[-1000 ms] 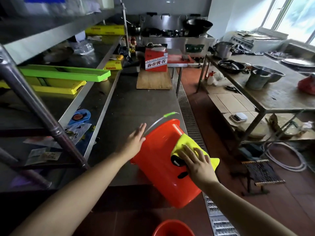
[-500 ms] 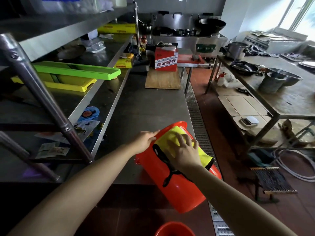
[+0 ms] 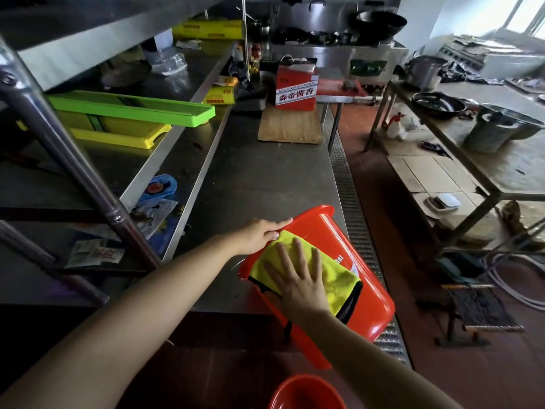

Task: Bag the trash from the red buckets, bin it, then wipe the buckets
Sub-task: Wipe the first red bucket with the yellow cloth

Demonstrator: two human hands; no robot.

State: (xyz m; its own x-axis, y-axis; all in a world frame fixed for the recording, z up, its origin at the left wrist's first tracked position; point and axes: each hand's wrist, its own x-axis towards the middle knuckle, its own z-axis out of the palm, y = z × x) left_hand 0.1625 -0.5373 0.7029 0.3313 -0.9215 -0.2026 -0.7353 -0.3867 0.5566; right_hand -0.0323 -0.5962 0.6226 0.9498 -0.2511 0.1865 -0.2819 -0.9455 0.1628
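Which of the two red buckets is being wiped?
The tipped red plastic bucket at the counter edge, under the yellow cloth; the other red bucket sits untouched below.

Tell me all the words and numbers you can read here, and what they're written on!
"森帝酱香" on the white band of the red box at the far end of the steel counter.
Smaller line above it on the same box: too small to read.
Print on the red bucket beside the yellow cloth: cut off and blurred.
Yellow packs, long yellow box, packets on the shelves: blurred.
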